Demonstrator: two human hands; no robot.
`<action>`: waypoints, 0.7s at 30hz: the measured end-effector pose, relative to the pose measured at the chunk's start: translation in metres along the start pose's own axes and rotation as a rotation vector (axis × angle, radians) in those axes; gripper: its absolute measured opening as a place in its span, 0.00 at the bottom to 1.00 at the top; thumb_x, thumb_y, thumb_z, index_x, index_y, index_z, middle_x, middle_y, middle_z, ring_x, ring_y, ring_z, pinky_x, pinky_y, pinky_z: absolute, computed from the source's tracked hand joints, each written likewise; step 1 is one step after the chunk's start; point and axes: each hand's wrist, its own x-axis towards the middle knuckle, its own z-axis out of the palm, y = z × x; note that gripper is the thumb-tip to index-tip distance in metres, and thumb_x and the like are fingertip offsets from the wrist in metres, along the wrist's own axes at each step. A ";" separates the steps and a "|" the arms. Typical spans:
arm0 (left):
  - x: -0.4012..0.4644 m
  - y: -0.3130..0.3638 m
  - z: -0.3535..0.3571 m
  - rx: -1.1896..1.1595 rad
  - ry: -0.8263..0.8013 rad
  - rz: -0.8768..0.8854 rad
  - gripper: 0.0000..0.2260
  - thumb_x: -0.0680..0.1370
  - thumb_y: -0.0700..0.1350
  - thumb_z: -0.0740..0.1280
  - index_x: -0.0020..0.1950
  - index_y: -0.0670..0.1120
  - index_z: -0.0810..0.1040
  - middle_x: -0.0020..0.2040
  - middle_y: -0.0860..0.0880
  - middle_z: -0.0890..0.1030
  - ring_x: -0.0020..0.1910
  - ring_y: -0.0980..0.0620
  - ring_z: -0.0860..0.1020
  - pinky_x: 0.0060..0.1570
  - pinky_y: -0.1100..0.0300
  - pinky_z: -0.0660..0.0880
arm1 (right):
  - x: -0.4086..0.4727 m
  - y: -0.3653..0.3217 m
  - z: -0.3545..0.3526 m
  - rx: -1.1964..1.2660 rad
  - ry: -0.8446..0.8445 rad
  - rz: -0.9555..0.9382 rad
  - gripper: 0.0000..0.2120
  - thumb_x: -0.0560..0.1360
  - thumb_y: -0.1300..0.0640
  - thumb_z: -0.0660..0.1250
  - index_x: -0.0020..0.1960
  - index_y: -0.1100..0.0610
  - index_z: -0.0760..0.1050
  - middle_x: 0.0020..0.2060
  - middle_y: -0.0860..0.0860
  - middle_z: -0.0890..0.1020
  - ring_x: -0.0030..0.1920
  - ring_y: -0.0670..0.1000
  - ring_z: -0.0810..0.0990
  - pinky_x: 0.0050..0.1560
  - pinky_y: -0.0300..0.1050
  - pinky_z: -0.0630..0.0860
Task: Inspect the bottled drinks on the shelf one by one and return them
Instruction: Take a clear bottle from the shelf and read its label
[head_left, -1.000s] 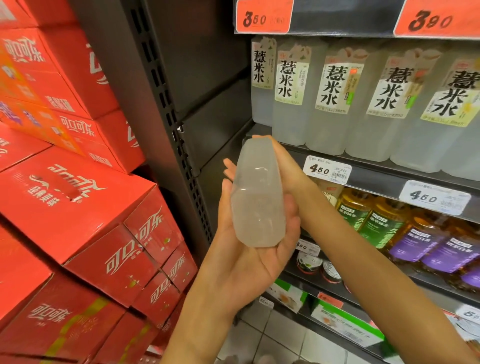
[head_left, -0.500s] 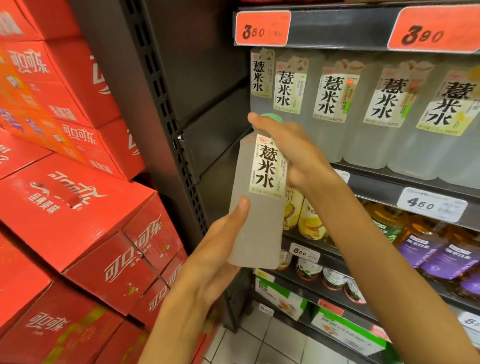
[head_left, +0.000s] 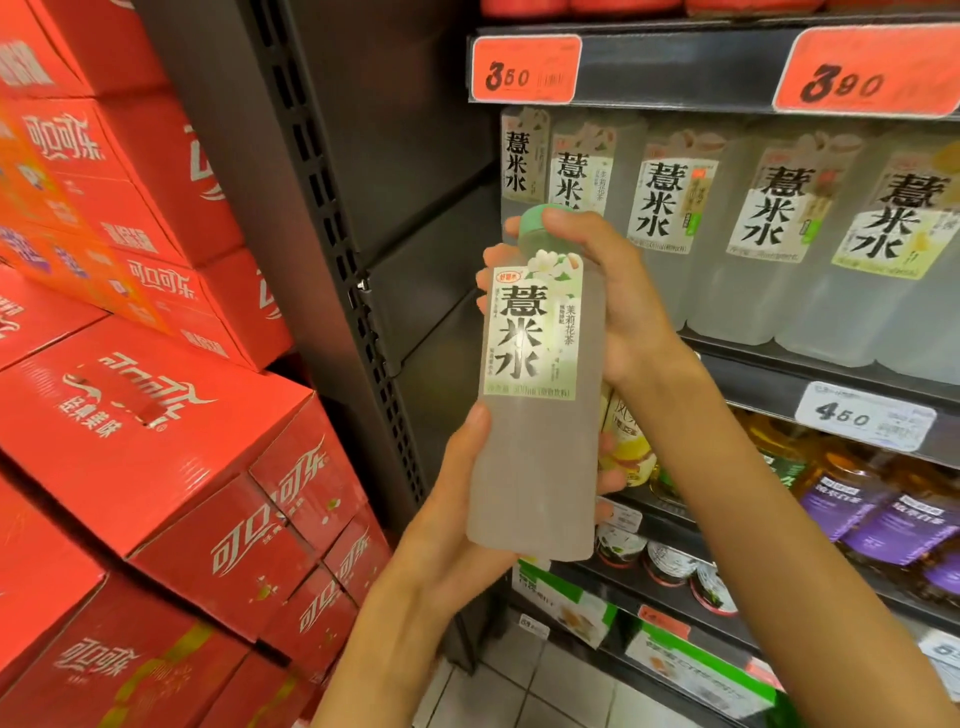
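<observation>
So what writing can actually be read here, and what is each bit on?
"薏米水": held bottle, also the shelf bottles.
"茉莉花茶": smaller, held bottle's label.
"3.50": left orange price tag.
"3.80": right orange price tag.
"4.50": white price tag.
"可口可乐": red boxes.
Fine print and lower shelf labels: too blurred.

Bottle (head_left: 537, 467) cap half under fingers (head_left: 571, 223)

The single head-worn camera looks forward and slightly down, close to the shelf (head_left: 779, 384) at right.
</observation>
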 end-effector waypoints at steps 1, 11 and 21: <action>-0.001 0.001 -0.004 0.097 0.051 0.016 0.30 0.73 0.64 0.67 0.71 0.52 0.71 0.64 0.42 0.78 0.61 0.40 0.77 0.60 0.46 0.75 | -0.001 -0.001 0.000 -0.027 0.000 -0.012 0.11 0.72 0.53 0.65 0.50 0.59 0.77 0.40 0.56 0.85 0.42 0.55 0.85 0.44 0.49 0.81; 0.010 -0.006 -0.012 0.649 0.447 0.222 0.27 0.66 0.50 0.79 0.62 0.55 0.74 0.55 0.57 0.82 0.55 0.58 0.80 0.45 0.69 0.77 | -0.017 0.002 0.006 -0.532 -0.003 -0.196 0.19 0.78 0.48 0.60 0.64 0.57 0.73 0.55 0.55 0.83 0.57 0.55 0.81 0.59 0.52 0.77; 0.022 0.008 -0.031 0.831 0.521 0.415 0.30 0.63 0.42 0.79 0.62 0.51 0.71 0.53 0.51 0.82 0.52 0.53 0.81 0.45 0.61 0.79 | -0.046 0.021 -0.002 -0.485 -0.111 -0.319 0.28 0.65 0.60 0.75 0.61 0.44 0.73 0.51 0.44 0.82 0.54 0.48 0.81 0.50 0.41 0.78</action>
